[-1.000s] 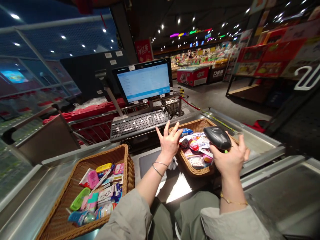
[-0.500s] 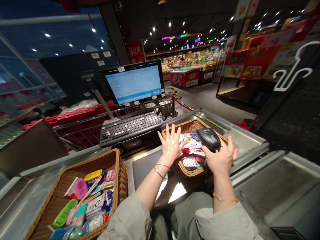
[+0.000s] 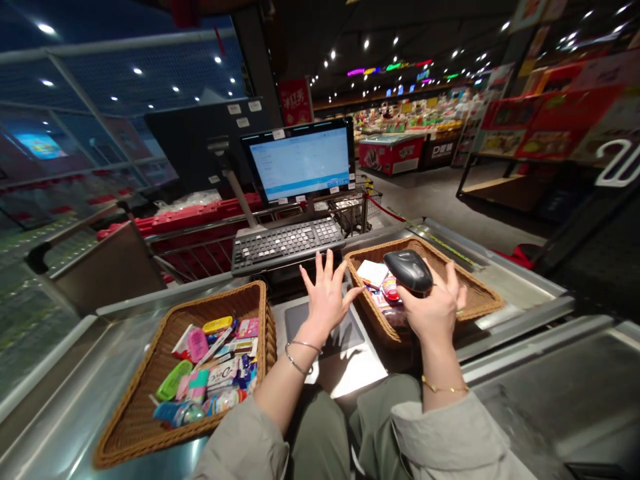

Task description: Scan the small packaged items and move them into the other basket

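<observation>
My right hand (image 3: 434, 303) is wrapped round a black handheld barcode scanner (image 3: 407, 268), whose head is over the right wicker basket (image 3: 477, 290). Under it lie small packaged goods, among them a white packet (image 3: 373, 273) and a round red-and-white item (image 3: 391, 288); the scanner and hand hide part of the pile. With fingers spread and nothing in it, my left hand (image 3: 324, 300) hovers above a flat grey plate (image 3: 295, 319), left of that basket. To the left stands another wicker basket (image 3: 137, 393) with a Dove box (image 3: 223, 375), a green soap box (image 3: 174, 380) and several other goods.
A keyboard (image 3: 287, 241) and a lit monitor (image 3: 303, 161) stand beyond my hands. Metal counter surfaces (image 3: 520, 283) run along both sides. A red-edged cart (image 3: 200, 220) is behind the left basket, and a shopping cart (image 3: 350, 212) stands behind the monitor.
My left hand has drawn back leftward from the right basket's goods. The scanner, still in my right hand, has shifted slightly within the basket area. The whole view has turned left.
</observation>
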Demonstrator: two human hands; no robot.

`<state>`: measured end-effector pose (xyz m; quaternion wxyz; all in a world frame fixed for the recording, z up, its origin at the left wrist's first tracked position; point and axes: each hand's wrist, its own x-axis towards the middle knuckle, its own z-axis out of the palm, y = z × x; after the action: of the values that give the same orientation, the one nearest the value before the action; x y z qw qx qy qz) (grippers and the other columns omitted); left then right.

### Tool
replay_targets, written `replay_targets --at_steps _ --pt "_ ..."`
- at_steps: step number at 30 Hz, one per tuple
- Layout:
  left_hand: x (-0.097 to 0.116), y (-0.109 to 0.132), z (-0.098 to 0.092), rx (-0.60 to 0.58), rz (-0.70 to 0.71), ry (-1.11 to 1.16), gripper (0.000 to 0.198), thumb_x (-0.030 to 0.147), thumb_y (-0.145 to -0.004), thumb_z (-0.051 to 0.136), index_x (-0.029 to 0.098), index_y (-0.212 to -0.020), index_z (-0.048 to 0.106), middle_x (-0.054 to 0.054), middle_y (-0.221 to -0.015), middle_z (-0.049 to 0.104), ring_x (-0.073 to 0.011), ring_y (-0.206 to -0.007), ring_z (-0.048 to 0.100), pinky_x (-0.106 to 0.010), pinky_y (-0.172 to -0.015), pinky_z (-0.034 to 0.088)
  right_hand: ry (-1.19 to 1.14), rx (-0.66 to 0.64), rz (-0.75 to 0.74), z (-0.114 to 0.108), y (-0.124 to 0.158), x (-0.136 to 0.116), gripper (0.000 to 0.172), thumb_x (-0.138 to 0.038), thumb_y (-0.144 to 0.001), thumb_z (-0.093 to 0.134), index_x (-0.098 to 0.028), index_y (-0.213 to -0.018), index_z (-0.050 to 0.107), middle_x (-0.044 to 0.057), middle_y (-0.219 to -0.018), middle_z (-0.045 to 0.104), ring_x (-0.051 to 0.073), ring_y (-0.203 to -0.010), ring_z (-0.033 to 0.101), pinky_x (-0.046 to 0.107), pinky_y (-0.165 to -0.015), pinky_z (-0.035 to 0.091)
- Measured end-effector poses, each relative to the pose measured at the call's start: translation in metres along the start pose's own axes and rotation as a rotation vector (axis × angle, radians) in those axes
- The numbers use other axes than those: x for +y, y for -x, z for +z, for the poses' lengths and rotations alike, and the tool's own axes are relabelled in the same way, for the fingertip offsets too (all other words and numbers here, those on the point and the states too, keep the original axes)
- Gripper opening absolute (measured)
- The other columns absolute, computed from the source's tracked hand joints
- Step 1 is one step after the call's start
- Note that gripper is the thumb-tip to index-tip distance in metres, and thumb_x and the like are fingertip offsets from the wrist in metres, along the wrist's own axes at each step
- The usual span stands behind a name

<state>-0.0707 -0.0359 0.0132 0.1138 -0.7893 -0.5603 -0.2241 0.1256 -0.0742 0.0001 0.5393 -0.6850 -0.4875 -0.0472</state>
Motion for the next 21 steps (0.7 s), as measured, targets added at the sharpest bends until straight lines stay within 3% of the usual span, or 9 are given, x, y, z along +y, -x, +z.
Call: replay_targets --at_steps 6,14,21 --pt "-0.043 0.033 -0.023 0.031 -0.074 -0.005 0.061 0.055 -0.096 0.058 0.023 -0.147 0.053 -0.015 -0.17 0.023 -0.038 -0.159 0.011 -0.075 -0.122 0.011 -0.088 -0.065 -0.126 0.021 0.019 -0.034 0.059 -0.048 -0.077 0.069 -0.019 -0.128 0.066 0.016 -0.132 0.068 0.039 -0.15 0.035 0.071 -0.12 0.014" --pt "-0.116 0.088 -0.036 0.041 -0.214 -0.068 0.055 0.052 -0.098 0.057 0.019 -0.142 0.056 -0.017 -0.169 0.026 -0.0381 -0.158 0.015 -0.071 -0.124 0.012 -0.163 -0.214 -0.278 0.049 0.051 -0.07 0.058 -0.045 -0.077 0.069 -0.019 -0.129 0.066 0.016 -0.132 0.069 0.038 -0.15 0.035 0.069 -0.12 0.017" --pt "-0.177 0.12 -0.05 -0.016 -0.279 -0.138 0.052 0.048 -0.097 0.059 0.016 -0.138 0.059 -0.019 -0.167 0.031 -0.0394 -0.157 0.019 -0.07 -0.124 0.015 -0.154 -0.31 -0.326 0.065 0.07 -0.088 0.06 -0.046 -0.078 0.064 -0.022 -0.132 0.063 0.015 -0.136 0.067 0.039 -0.149 0.036 0.072 -0.118 0.019"
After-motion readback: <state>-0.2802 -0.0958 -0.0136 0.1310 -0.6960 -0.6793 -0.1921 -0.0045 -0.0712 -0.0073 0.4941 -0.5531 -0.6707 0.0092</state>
